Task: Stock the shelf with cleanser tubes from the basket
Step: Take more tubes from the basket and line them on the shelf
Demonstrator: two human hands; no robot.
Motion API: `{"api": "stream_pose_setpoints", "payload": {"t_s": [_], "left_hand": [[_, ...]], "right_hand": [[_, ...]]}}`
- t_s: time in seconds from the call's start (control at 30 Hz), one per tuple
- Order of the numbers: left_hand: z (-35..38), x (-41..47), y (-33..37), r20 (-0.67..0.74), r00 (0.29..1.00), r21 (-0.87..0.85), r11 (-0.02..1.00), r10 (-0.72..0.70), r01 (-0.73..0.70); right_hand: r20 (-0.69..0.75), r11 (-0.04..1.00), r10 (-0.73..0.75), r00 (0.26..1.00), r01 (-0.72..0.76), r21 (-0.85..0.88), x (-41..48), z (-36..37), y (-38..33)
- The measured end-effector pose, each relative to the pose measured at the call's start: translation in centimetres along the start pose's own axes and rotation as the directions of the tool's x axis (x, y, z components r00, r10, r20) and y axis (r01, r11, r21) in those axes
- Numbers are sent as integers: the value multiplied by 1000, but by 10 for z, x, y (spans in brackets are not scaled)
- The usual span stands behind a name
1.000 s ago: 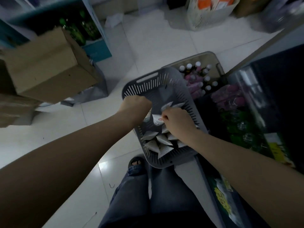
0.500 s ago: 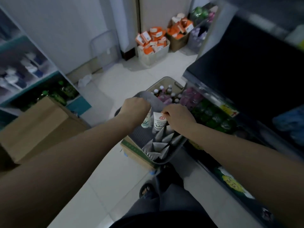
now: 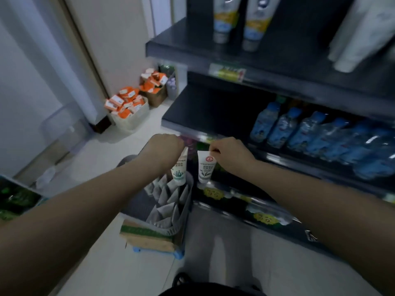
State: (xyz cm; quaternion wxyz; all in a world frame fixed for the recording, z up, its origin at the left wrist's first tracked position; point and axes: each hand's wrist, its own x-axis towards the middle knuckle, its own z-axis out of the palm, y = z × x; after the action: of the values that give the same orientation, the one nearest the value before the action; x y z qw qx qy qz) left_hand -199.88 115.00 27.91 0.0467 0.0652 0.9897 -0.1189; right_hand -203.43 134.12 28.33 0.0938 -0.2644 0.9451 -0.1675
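Observation:
My left hand grips a white cleanser tube by its flat end, cap hanging down. A second white tube with a red seal hangs cap down from my right hand, pinched by its crimped end. Both tubes are above the grey slotted basket, which holds several more tubes lying with flat ends up. The basket rests on a cardboard box. The dark shelf unit stands to the right, its middle board bare at the left end.
Blue-capped water bottles fill the right of the middle shelf. Two yellow-and-blue tubes stand on the upper shelf. Baskets of orange packs sit on the floor by the wall. A green-stocked rack is at the left.
Both hands have lifted a tube each up out of the basket. My view has swung up from the floor and basket to the shelf boards.

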Motion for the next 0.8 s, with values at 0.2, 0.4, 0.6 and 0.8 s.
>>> {"api": "stream_pose_setpoints", "payload": {"t_s": [0.2, 0.4, 0.6, 0.8], "left_hand": [[-56, 21, 78, -37, 989, 27, 989, 143, -142], [-109, 28, 163, -108, 969, 88, 973, 224, -215], [-153, 36, 241, -178, 944, 113, 959, 277, -260], [-198, 42, 308, -201, 923, 140, 942, 329, -306]], "right_hand": [[-102, 995, 96, 990, -94, 26, -59, -54, 55], [-190, 989, 147, 971, -151, -7, -123, -100, 115], [-231, 981, 184, 955, -192, -15, -179, -141, 171], [-251, 980, 197, 948, -196, 28, -229, -185, 213]]}}
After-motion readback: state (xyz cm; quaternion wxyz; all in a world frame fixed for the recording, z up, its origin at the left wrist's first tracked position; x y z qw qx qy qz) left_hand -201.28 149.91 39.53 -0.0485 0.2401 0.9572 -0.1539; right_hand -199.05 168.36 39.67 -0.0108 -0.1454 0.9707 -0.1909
